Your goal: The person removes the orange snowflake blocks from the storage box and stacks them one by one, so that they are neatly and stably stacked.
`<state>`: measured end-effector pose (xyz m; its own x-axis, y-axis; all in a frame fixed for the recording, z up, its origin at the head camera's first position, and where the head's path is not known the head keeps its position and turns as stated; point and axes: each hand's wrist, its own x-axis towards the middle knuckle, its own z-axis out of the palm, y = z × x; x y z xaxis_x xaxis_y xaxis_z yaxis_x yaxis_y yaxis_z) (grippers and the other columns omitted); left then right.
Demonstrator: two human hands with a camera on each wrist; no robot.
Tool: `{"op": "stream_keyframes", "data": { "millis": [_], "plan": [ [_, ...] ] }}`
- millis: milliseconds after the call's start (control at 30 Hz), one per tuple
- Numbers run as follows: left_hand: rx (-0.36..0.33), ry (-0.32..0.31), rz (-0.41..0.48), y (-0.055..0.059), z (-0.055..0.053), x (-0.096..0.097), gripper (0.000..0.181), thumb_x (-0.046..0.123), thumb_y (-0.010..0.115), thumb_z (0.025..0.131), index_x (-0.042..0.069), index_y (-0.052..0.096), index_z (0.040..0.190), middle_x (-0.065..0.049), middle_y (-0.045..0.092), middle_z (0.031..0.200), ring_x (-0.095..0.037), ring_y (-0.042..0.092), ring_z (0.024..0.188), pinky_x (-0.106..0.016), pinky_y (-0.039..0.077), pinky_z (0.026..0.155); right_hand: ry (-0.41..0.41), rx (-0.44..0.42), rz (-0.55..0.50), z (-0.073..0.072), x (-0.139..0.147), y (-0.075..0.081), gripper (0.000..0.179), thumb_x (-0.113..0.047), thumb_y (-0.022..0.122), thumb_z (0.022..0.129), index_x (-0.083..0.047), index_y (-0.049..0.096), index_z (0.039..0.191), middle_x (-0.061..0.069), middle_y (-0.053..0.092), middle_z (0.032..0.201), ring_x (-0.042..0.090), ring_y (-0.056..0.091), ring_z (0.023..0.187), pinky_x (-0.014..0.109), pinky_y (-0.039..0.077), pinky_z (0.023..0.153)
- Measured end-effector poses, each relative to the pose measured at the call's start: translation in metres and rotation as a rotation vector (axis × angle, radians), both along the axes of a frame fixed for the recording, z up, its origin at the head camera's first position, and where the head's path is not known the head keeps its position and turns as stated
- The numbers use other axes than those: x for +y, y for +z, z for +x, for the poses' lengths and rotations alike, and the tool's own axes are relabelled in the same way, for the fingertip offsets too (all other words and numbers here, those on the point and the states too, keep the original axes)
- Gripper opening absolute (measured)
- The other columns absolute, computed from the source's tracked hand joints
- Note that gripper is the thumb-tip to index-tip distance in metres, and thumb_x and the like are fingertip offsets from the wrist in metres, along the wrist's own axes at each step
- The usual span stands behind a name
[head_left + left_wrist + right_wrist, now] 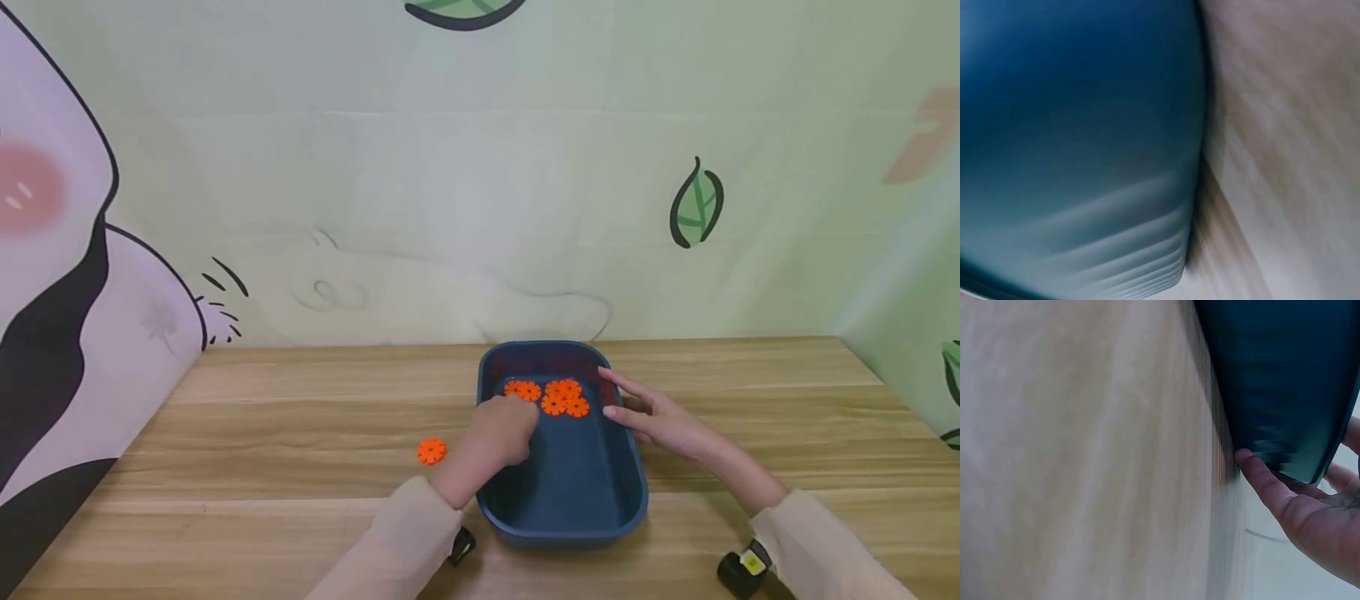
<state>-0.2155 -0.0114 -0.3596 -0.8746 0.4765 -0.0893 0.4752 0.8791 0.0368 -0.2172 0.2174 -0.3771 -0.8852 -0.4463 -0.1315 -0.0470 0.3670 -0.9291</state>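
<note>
A dark blue plastic bin (562,533) stands on the wooden table. Inside its far half lie several orange notched discs (577,407), flower-like and flat. My left hand (506,427) reaches over the near-left side into the bin, knuckles up and fingers bent downward beside the discs; its fingertips are hidden, so any piece in them is out of sight. My right hand (663,425) touches the right rim with thumb and forefinger spread. In the right wrist view, fairly straight fingers (1266,481) of that hand lie along the bin's outer wall.
One more orange disc (432,451) lies on the wooden table (300,433) left of the bin. Behind the table hangs a pale green printed backdrop (450,208). The left wrist view shows mostly the bin's ribbed wall (1116,237), blurred.
</note>
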Motion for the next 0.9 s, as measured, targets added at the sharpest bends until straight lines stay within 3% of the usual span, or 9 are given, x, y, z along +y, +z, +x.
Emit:
{"op": "stream_keyframes", "data": {
  "millis": [233, 400, 500, 667, 733, 900],
  "plan": [
    [-0.039, -0.021, -0.073, 0.001, 0.0, 0.002, 0.007, 0.01, 0.07, 0.077, 0.011, 0.063, 0.077, -0.001, 0.056, 0.07, -0.015, 0.05, 0.062, -0.025, 0.043, 0.049, -0.009, 0.001, 0.004, -0.001, 0.0, 0.001, 0.066, -0.027, 0.052, 0.093, -0.012, 0.015, 0.146, 0.035, 0.015, 0.143, 0.043, 0.041, 0.119, 0.04, 0.048, 0.085],
    [-0.074, -0.025, -0.151, 0.002, 0.0, 0.003, 0.012, 0.019, 0.07, 0.079, 0.013, 0.062, 0.085, -0.001, 0.06, 0.077, -0.016, 0.052, 0.068, -0.029, 0.047, 0.056, -0.008, 0.008, 0.009, -0.001, -0.001, 0.002, 0.066, -0.027, 0.051, 0.093, -0.012, 0.016, 0.146, 0.035, 0.016, 0.142, 0.038, 0.045, 0.114, 0.035, 0.048, 0.08],
    [-0.087, -0.027, -0.131, 0.002, 0.0, 0.002, 0.013, 0.021, 0.07, 0.079, 0.013, 0.06, 0.083, -0.001, 0.059, 0.076, -0.016, 0.052, 0.068, -0.029, 0.047, 0.056, -0.007, 0.002, 0.006, -0.001, -0.001, 0.002, 0.066, -0.027, 0.051, 0.093, -0.013, 0.016, 0.146, 0.035, 0.015, 0.142, 0.037, 0.046, 0.112, 0.033, 0.048, 0.078],
    [-0.083, -0.099, 0.034, 0.0, -0.001, -0.003, 0.01, 0.016, 0.071, 0.078, 0.014, 0.062, 0.074, 0.003, 0.056, 0.067, -0.011, 0.051, 0.059, -0.022, 0.042, 0.05, -0.008, -0.005, 0.008, -0.001, -0.001, 0.002, 0.066, -0.028, 0.052, 0.093, -0.014, 0.015, 0.147, 0.035, 0.013, 0.143, 0.04, 0.042, 0.118, 0.037, 0.048, 0.083],
    [-0.116, -0.137, 0.135, 0.0, -0.001, -0.006, 0.006, 0.015, 0.07, 0.079, 0.014, 0.065, 0.081, 0.005, 0.056, 0.067, -0.007, 0.052, 0.053, -0.019, 0.042, 0.049, -0.006, -0.003, 0.008, 0.0, -0.001, 0.002, 0.066, -0.028, 0.051, 0.093, -0.014, 0.015, 0.147, 0.035, 0.013, 0.143, 0.041, 0.041, 0.119, 0.039, 0.048, 0.084],
    [-0.202, -0.2, 0.382, 0.005, -0.001, -0.016, 0.016, 0.007, 0.067, 0.081, 0.011, 0.068, 0.096, 0.005, 0.06, 0.07, -0.002, 0.052, 0.045, -0.015, 0.043, 0.05, 0.0, 0.005, 0.013, 0.002, -0.001, 0.002, 0.066, -0.028, 0.051, 0.093, -0.012, 0.015, 0.147, 0.035, 0.013, 0.143, 0.046, 0.036, 0.122, 0.045, 0.046, 0.087]
  ]
}}
